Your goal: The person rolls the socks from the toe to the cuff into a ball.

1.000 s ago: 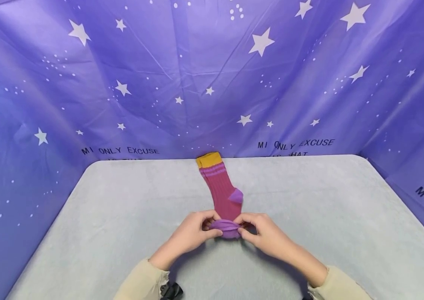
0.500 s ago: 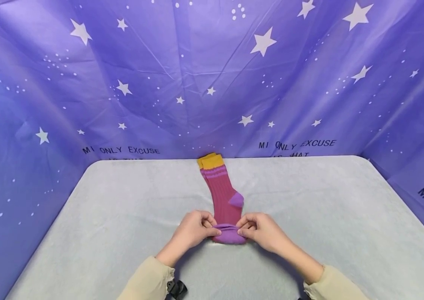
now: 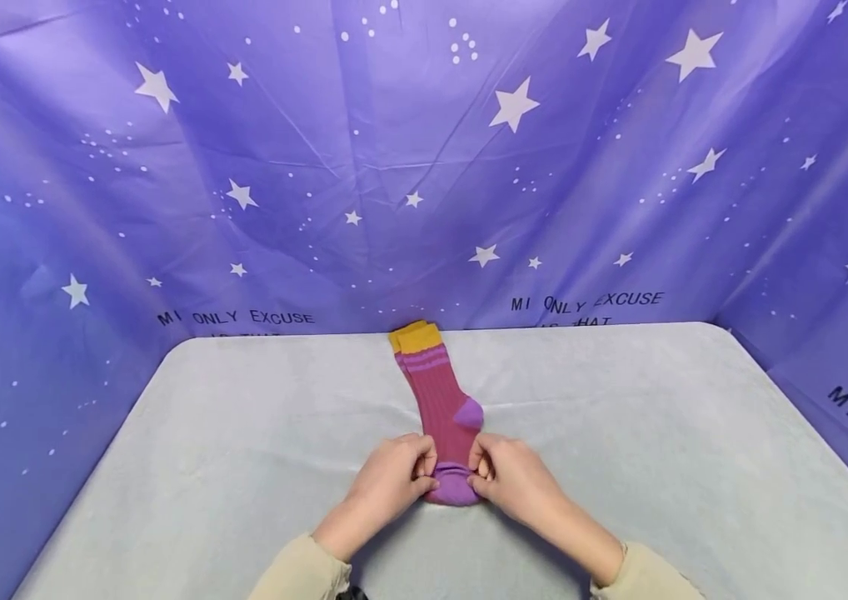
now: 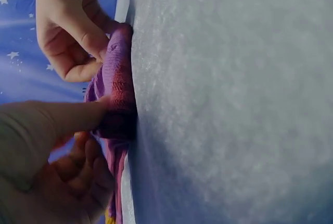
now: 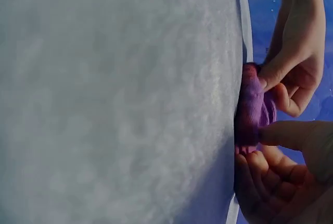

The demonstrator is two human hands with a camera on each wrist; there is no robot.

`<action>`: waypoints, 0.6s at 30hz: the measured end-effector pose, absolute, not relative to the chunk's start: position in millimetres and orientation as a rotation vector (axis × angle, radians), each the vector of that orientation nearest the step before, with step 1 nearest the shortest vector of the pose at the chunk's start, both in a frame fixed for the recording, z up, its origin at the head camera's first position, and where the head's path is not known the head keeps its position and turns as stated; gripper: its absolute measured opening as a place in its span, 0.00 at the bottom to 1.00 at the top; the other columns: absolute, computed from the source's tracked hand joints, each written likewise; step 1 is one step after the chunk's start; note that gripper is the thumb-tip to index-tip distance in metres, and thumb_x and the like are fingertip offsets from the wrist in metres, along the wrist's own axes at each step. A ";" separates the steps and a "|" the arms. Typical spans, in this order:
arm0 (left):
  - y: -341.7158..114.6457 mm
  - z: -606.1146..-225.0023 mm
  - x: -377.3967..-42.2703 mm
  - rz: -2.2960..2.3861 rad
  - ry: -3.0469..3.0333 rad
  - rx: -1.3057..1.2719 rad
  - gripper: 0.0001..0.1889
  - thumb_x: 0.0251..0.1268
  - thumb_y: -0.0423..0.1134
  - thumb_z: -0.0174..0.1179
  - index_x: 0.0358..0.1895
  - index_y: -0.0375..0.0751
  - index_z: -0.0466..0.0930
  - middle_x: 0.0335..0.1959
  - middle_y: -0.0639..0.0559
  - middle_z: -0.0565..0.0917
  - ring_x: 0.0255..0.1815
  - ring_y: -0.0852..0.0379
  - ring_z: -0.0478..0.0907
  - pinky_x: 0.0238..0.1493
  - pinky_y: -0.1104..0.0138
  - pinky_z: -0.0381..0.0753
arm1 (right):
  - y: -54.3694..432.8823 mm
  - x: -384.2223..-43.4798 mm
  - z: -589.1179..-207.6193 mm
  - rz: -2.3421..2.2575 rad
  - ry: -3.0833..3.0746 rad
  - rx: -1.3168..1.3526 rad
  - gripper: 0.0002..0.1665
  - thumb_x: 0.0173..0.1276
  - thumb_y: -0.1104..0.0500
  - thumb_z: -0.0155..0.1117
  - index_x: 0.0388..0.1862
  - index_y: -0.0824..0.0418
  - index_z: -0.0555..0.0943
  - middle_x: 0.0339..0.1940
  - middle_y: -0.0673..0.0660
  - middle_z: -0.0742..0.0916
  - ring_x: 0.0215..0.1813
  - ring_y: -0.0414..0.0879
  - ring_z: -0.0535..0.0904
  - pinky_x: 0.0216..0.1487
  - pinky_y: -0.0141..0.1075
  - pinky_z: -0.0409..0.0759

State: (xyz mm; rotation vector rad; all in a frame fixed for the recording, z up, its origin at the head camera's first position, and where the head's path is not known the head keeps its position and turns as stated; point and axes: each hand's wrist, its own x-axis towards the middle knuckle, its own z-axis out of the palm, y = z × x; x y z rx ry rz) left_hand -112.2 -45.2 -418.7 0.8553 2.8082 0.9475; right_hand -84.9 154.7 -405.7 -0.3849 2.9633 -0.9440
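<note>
A pair of maroon socks (image 3: 442, 417) lies stacked on the table, with mustard cuffs at the far end, purple stripes and a purple heel. Their purple toe end (image 3: 454, 485) is turned back into a flat fold nearest the person. My left hand (image 3: 391, 477) pinches the left edge of this fold, and my right hand (image 3: 516, 477) pinches the right edge. In the left wrist view, the left thumb (image 4: 78, 117) lies on the purple knit. The right thumb (image 5: 286, 133) does likewise in the right wrist view. The fingertips underneath are partly hidden.
A pale grey cloth covers the table (image 3: 244, 425). Behind and at both sides hangs a purple curtain (image 3: 394, 150) with white stars and lettering. The cuffs reach the table's far edge.
The toe fold, raised and bunched earlier, now lies flatter and closer to the person. Both hands stay at its sides, their fingers more curled. The head view has tilted slightly up.
</note>
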 end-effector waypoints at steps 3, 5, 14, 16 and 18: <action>-44.4 -419.2 -111.8 0.937 2.780 0.950 0.11 0.55 0.30 0.71 0.25 0.49 0.80 0.24 0.61 0.73 0.25 0.71 0.67 0.28 0.78 0.69 | 156.2 -83.1 -406.5 -0.878 3.029 -0.447 0.19 0.52 0.66 0.76 0.22 0.51 0.74 0.20 0.43 0.75 0.25 0.31 0.67 0.26 0.26 0.67; -46.2 -419.7 -111.4 0.929 2.768 0.989 0.08 0.56 0.30 0.70 0.28 0.48 0.84 0.26 0.60 0.77 0.27 0.72 0.70 0.31 0.79 0.72 | 157.7 -81.8 -406.5 -0.834 3.061 -0.554 0.17 0.53 0.66 0.76 0.21 0.50 0.76 0.21 0.43 0.77 0.26 0.31 0.68 0.27 0.26 0.69; -59.0 -416.1 -110.6 0.832 2.731 1.107 0.12 0.49 0.38 0.77 0.36 0.48 0.85 0.32 0.60 0.82 0.32 0.71 0.77 0.36 0.77 0.77 | 168.5 -77.8 -406.1 -0.722 3.052 -0.912 0.09 0.51 0.63 0.77 0.31 0.54 0.87 0.32 0.44 0.85 0.38 0.37 0.82 0.40 0.34 0.83; -58.7 -415.6 -110.8 0.758 2.745 1.151 0.15 0.47 0.40 0.78 0.37 0.48 0.83 0.33 0.60 0.81 0.33 0.69 0.75 0.37 0.76 0.76 | 168.8 -78.0 -405.4 -0.680 3.029 -0.912 0.12 0.49 0.60 0.80 0.33 0.54 0.86 0.34 0.44 0.85 0.39 0.37 0.81 0.43 0.35 0.83; -58.0 -416.0 -110.1 0.705 2.757 1.179 0.16 0.48 0.40 0.78 0.38 0.49 0.81 0.35 0.60 0.79 0.34 0.69 0.73 0.37 0.75 0.76 | 168.1 -78.4 -405.2 -0.612 3.011 -0.917 0.17 0.47 0.56 0.82 0.35 0.54 0.83 0.36 0.44 0.84 0.40 0.37 0.80 0.43 0.35 0.83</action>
